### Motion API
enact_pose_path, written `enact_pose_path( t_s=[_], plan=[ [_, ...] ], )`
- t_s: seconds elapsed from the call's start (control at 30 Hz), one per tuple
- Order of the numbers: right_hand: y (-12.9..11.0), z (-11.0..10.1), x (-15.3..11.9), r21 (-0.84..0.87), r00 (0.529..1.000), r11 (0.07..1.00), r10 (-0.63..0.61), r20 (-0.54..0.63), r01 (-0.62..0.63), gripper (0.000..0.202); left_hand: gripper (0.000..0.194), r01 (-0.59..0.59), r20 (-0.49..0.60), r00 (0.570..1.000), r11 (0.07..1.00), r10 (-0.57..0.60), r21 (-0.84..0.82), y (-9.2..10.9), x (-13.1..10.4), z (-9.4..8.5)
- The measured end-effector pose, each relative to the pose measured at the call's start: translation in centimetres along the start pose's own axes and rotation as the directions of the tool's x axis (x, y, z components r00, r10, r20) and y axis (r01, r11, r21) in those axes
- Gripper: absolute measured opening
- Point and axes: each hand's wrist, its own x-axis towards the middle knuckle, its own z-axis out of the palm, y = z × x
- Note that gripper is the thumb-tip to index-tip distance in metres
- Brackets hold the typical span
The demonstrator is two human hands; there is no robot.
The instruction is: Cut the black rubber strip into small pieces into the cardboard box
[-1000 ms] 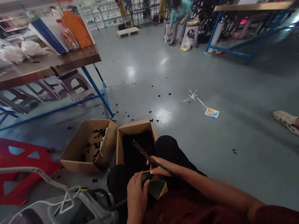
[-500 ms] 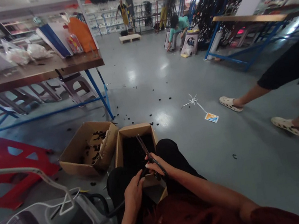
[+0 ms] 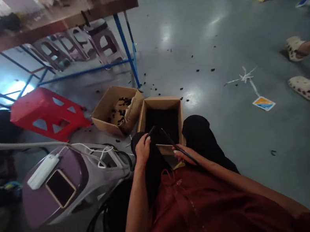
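My left hand (image 3: 142,148) is closed around a black rubber-like strip (image 3: 152,131), whose end sticks out past the fingers. My right hand (image 3: 181,153) grips dark scissors (image 3: 174,143), seen nearly edge-on; one long handle lies back along the wrist. Both hands are above my lap, with the strip's end a little apart from the scissors' tip. Beneath and beyond them, between my knees, stands a cardboard box (image 3: 181,117) holding a mass of black pieces (image 3: 161,119). A second cardboard box (image 3: 105,125) with scattered black bits is to its left.
A grey-purple stool (image 3: 39,210) on the left carries a phone (image 3: 61,188) and a white power bank-like block (image 3: 43,171) with cables. Beyond lie a red stool (image 3: 42,108) and a workbench (image 3: 66,21). A person's feet in clogs (image 3: 303,88) are at right.
My view has tilted down and turned left. The hands have moved apart: the left now holds the strip's end up, clear of the scissors. The person at right now stands with feet closer together.
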Motion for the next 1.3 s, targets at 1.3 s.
enact_pose_path(
  t_s=[1.3],
  plan=[
    [-1.2, 2.1, 5.4, -0.092, 0.996, 0.992, -0.085, 0.017, 0.086, 0.057, 0.037, 0.010, 0.124, 0.991, 0.975, -0.039, 0.224, 0.0, 1.0, 0.6]
  ],
)
